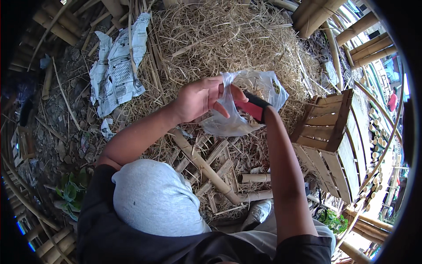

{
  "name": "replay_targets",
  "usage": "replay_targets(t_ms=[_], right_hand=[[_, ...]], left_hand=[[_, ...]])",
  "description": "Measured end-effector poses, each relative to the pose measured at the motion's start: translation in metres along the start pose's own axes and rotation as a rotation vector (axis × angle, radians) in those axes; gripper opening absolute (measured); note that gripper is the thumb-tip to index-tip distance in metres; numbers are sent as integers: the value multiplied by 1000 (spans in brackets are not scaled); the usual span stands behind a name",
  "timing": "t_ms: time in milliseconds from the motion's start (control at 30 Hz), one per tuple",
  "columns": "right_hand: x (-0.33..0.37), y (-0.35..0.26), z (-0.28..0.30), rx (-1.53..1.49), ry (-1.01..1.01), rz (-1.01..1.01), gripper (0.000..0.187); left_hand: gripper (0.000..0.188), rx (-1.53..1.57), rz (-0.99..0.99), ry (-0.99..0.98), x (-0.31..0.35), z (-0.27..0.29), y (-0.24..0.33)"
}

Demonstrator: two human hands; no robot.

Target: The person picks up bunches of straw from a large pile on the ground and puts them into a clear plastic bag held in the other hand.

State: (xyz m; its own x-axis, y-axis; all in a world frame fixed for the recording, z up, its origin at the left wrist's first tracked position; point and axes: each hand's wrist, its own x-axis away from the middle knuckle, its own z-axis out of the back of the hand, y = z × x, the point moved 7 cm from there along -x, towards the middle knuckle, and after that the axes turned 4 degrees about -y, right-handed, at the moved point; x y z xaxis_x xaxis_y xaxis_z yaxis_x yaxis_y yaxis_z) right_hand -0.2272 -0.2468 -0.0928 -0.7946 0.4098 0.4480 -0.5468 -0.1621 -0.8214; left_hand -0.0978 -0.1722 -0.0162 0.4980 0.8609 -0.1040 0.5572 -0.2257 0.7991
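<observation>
My left hand (198, 100) holds a thin, clear plastic bag (233, 124) by its handle, the film looped over the fingers, with the thumb apart below. The bag hangs spread out over dry straw. My right hand (254, 107) appears to wear a red and black glove and reaches leftward against the bag, close to the left fingertips. Its fingers are hidden by the film and the glove, so their grip does not show.
Dry straw (206, 35) covers the ground ahead. Torn newspaper (121, 66) lies at the left. A slatted wooden crate (327, 154) stands at the right, with cut bamboo (377, 141) stacked beyond. A bamboo pole (204, 169) crosses near my knee.
</observation>
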Motion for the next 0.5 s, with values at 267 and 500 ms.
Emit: replay_targets(t_ms=[267,500], right_hand=[[141,-76,31,-507,203,696,78],[151,41,43,-1133,566,710,80]], left_hand=[[85,-67,-369,-133,54,-7,85],[102,-183,-349,128,105,11,93]])
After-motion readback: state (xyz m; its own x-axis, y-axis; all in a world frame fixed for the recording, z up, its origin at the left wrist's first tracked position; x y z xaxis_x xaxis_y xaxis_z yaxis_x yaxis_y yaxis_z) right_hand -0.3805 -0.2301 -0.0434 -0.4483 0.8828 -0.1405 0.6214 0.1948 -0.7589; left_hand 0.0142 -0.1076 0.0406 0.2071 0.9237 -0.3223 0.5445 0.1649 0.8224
